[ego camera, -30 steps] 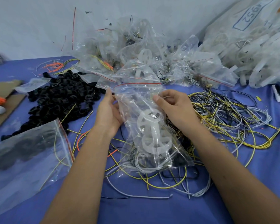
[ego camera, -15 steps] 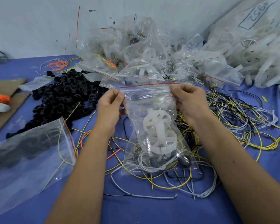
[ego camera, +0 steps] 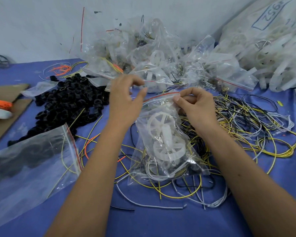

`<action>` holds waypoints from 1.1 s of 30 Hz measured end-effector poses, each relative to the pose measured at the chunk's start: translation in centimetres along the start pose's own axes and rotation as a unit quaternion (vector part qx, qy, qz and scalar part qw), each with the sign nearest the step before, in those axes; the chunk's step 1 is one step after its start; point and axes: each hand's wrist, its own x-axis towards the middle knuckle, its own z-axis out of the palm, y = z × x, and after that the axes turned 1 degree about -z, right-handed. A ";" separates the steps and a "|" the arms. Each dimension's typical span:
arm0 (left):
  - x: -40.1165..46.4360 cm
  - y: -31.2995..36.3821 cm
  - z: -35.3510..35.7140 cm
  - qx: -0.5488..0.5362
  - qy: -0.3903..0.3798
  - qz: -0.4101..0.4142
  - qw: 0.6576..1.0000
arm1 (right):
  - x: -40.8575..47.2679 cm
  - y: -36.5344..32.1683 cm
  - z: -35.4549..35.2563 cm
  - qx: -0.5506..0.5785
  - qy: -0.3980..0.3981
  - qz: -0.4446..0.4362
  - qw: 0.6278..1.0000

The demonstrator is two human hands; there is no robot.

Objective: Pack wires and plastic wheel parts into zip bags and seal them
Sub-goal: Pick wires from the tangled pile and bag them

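Observation:
A clear zip bag (ego camera: pixel 162 108) with a red strip along its mouth lies in the middle of the blue table. Inside it are two white plastic wheels (ego camera: pixel 159 125) and coiled grey, yellow and black wires (ego camera: pixel 154 174). My right hand (ego camera: pixel 197 106) pinches the right end of the bag's mouth between thumb and fingers. My left hand (ego camera: pixel 124 101) hovers just left of the mouth with its fingers apart, holding nothing. The thumb tip is close to the left end of the red strip.
Loose wires (ego camera: pixel 246 124) spread right of and under the bag. A heap of black rings (ego camera: pixel 70 103) lies at the left, with a bag of black parts (ego camera: pixel 29 161) in front. Filled zip bags (ego camera: pixel 152 59) are piled behind. A sack of white wheels (ego camera: pixel 272 48) fills the back right.
My left hand has let go of the bag's left corner and lifted slightly with its fingers spread. My right hand still pinches the right end, and the mouth has sagged at the left.

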 end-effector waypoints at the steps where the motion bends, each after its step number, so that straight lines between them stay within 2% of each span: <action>1: 0.4 0.6 0.6 -0.004 -0.047 0.016 0.999 | -0.1 0.0 0.1 0.004 -0.008 0.000 1.000; 4: 1.3 1.9 2.4 -0.009 -0.184 0.022 0.983 | -0.3 0.1 0.4 0.007 -0.028 -0.002 1.000; 6: 1.6 2.1 3.2 -0.001 -0.236 0.009 0.972 | -0.3 0.2 0.4 0.010 -0.033 -0.007 0.999; 21: 1.3 1.2 3.2 -0.069 -0.227 -0.037 0.971 | -0.2 0.4 0.1 -0.088 -0.010 -0.077 0.993; 33: 1.2 2.2 3.0 -0.078 -0.257 -0.046 0.962 | -0.4 -0.3 0.2 -0.134 -0.026 -0.085 0.987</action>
